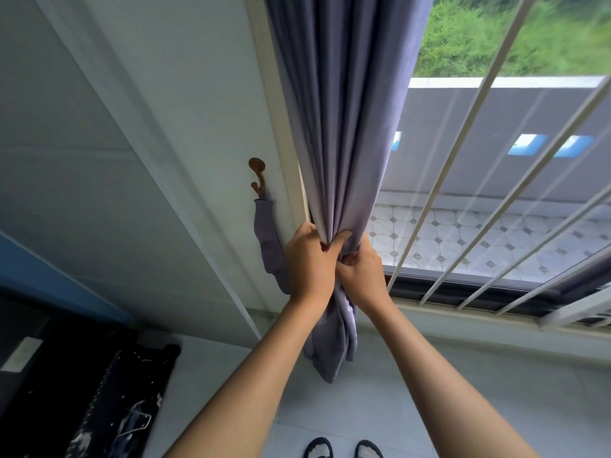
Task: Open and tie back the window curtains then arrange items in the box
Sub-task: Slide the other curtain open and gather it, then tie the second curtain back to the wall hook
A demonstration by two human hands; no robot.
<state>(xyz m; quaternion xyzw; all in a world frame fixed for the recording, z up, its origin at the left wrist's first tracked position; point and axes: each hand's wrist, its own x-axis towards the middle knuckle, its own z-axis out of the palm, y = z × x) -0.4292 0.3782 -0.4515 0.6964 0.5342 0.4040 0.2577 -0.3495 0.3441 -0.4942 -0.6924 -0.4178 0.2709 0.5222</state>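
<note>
A grey-purple curtain (344,110) hangs bunched at the window's left edge. My left hand (309,262) grips the gathered folds from the left, thumb pressed into the cloth. My right hand (362,271) clasps the same bunch from the right, touching the left hand. The curtain's tail (332,345) droops below both hands. A matching fabric tieback (269,239) dangles from a brown wall hook (257,175) just left of the window frame, beside my left hand. No box is in view.
White window bars (489,180) slant across the glass on the right, above a sill (463,312). A white wall (148,127) fills the left. Dark furniture with a hanger (132,421) sits at lower left. My feet (344,449) stand on pale floor tiles.
</note>
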